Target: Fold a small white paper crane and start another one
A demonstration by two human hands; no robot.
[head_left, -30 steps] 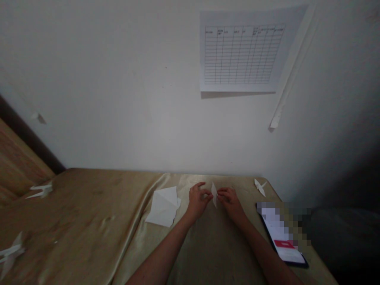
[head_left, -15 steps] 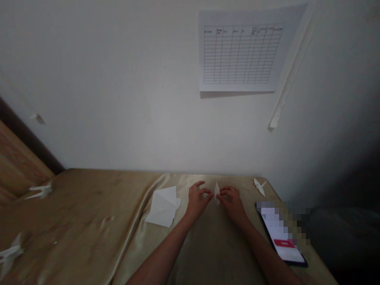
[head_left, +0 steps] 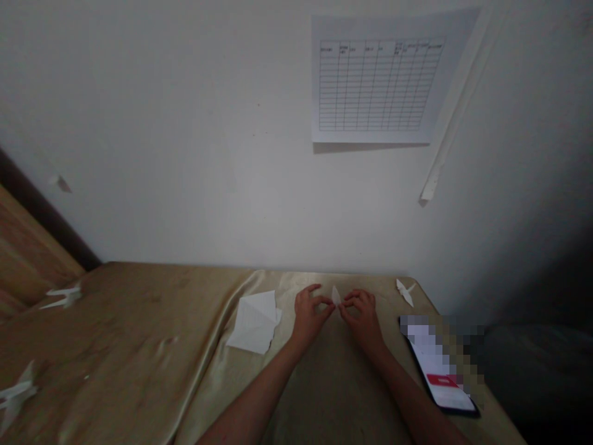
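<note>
While folded paper piece [head_left: 336,294] was held upright near far edge of surface [head_left: 319,395], its sides were pinched by left hand [head_left: 309,312] and right hand [head_left: 364,312], each grip closed thumb to finger. Creased paper sheets [head_left: 254,324] were seen beside left hand; origami crane [head_left: 404,293] and smartphone [head_left: 430,358] were seen beyond right hand.

On the bench [head_left: 319,395], toward its far edge, a folded paper [head_left: 336,295] stood between the left hand [head_left: 309,312] and the right hand [head_left: 364,313]. Paper sheets [head_left: 254,322] lay left of the left hand; farther left lay one far paper figure [head_left: 69,296] and one near paper figure [head_left: 21,390]. A paper crane [head_left: 404,293] occupied the far right corner, a phone [head_left: 433,364] nearer along the right edge. Behind rose the wall [head_left: 185,154].
</note>
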